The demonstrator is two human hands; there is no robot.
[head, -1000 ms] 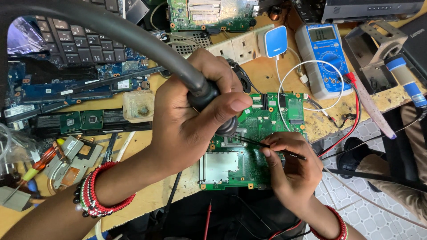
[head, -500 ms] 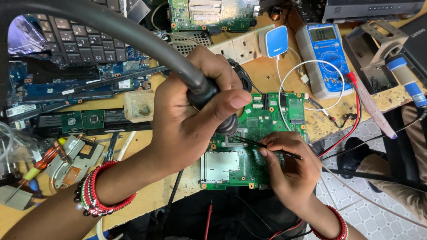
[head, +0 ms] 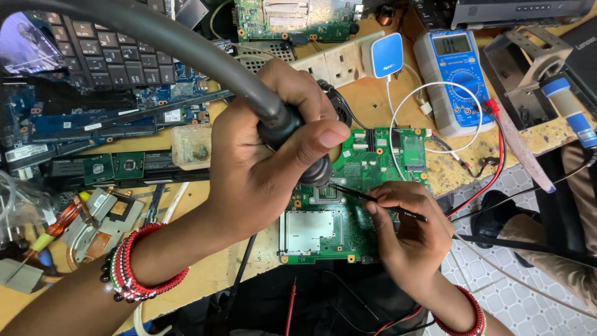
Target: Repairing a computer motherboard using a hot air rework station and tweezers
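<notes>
I have my left hand (head: 261, 155) clamped on the hot-air nozzle (head: 292, 134) over the green board (head: 357, 199) at the table's near edge, right hand (head: 410, 230) pinching tweezers (head: 373, 200) at 1 chip; next, I judge, a steady lift.

The person's left hand (head: 261, 155) reaches in from the lower left, forearm angled upward, fingers curled into a closed fist-like grip with the thumb stretched across the top. Red and black bead bracelets circle the left wrist. The right hand (head: 410, 233) comes up from below, just beside and lower, fingertips pinched together, with a red bracelet on its wrist.
</notes>
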